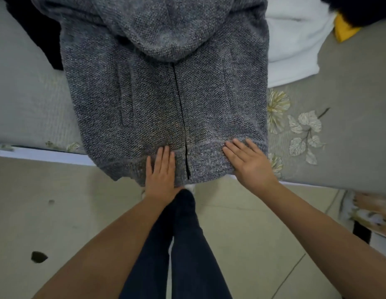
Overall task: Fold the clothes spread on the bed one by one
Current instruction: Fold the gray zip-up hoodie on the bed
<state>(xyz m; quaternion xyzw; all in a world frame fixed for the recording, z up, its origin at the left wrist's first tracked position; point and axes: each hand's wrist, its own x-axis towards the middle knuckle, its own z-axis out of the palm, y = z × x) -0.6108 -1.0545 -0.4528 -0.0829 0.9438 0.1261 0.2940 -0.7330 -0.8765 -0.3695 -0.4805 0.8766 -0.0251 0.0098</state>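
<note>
A grey knitted hooded jacket (164, 87) is spread front-up on the bed (330, 147), its hem hanging over the near edge. The hem band is pressed flat by the left hand (160, 173) and the right hand (248, 160), fingers straight. No label or writing can be read on it.

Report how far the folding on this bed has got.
Done: the white garment at the right looks folded. In hand: the grey knit hoodie lies flat, hood turned down; left hand and right hand rest flat on its hem. Left: its final folds, plus dark clothes and a yellow item.
</note>
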